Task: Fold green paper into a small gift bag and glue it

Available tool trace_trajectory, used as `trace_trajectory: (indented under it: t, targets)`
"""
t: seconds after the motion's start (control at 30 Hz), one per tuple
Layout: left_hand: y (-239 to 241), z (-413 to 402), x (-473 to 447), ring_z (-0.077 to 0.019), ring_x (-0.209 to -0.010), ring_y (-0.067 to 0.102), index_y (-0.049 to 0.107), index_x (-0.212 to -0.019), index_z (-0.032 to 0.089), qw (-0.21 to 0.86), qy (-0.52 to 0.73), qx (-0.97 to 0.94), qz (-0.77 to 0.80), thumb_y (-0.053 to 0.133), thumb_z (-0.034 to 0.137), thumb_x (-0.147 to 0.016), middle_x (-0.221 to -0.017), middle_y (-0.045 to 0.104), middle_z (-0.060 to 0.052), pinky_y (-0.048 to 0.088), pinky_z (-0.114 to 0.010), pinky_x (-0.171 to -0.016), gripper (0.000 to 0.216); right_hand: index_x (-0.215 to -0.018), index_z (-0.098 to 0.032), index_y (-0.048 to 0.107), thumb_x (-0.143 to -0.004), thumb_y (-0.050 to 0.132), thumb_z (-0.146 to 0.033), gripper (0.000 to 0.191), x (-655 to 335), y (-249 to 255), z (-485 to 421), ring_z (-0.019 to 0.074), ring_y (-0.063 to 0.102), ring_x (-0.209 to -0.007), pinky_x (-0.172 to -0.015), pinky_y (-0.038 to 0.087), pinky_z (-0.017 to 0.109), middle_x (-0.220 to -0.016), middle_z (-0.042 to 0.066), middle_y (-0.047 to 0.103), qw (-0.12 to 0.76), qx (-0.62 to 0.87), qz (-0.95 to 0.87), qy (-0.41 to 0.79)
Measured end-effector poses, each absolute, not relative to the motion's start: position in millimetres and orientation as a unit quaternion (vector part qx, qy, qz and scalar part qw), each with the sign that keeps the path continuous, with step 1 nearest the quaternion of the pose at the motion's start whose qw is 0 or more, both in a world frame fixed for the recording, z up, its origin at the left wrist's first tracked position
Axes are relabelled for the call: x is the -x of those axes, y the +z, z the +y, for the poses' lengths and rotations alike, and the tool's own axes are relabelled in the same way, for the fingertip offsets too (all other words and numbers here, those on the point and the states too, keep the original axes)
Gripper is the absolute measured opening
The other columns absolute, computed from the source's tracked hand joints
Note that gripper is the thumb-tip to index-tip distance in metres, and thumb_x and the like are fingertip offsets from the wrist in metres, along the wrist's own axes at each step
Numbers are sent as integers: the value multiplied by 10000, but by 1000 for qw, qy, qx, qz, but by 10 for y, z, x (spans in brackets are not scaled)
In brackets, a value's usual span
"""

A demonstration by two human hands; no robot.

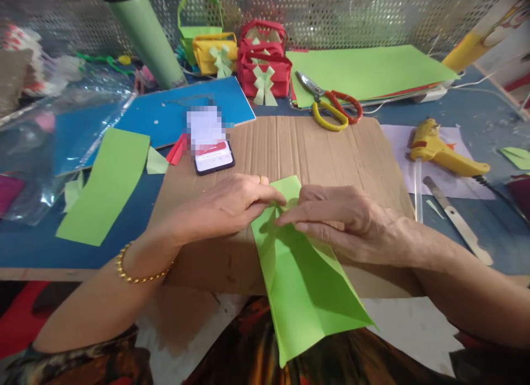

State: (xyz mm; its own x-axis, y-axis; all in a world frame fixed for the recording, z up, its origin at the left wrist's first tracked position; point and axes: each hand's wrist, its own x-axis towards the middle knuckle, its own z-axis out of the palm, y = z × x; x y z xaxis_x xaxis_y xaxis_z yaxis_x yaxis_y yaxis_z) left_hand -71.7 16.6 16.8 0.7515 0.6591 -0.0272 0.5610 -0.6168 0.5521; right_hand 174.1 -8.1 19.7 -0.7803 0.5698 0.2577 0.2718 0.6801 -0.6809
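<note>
A folded sheet of green paper (302,297) lies over the front edge of the cardboard, its near end opened up with raised sides. My left hand (244,200) is closed at the paper's upper part, fingertips pressing on a crease. Opposite it, my right hand (351,217) grips the paper's right side, its index finger extended down onto the fold and the other fingers curled. The two hands' fingertips nearly meet there. What lies beneath the fingers is partly hidden.
Brown cardboard (331,153) covers the table's middle. Scissors (331,101) lie at its far edge, a phone (213,156) at its left. To the right are a yellow glue gun (447,148) and a knife (459,222). Small red paper bags (265,70) stand behind.
</note>
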Motion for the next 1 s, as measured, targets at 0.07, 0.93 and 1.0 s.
trace_trajectory:
  t: [0.07,0.93,1.0]
  targets:
    - [171,169,703,-177,-879,694,764,-1121,246,266,91,-897,340,494,147,-975,-962,745,-24,489,-289,-798,323,-1087,-194,738,-1074,489,-300,272,-1748,206,-73,128,593,-753,-687,446,274,-823,25,625,210,228,-891,330]
    - [114,184,686,-192,-966,702,716,-1204,221,269,89,-892,352,447,165,-998,-1086,769,-51,497,-305,-872,343,-818,-195,549,-1077,431,-376,337,-1745,170,42,105,441,-629,-614,359,271,-707,-29,493,196,286,-894,284]
    - [114,183,683,-194,-976,701,711,-1215,217,269,88,-892,353,441,169,-1002,-1100,767,-59,497,-307,-872,347,-785,-203,522,-1066,433,-391,350,-1755,166,78,100,428,-612,-610,352,271,-676,-40,475,187,306,-885,296]
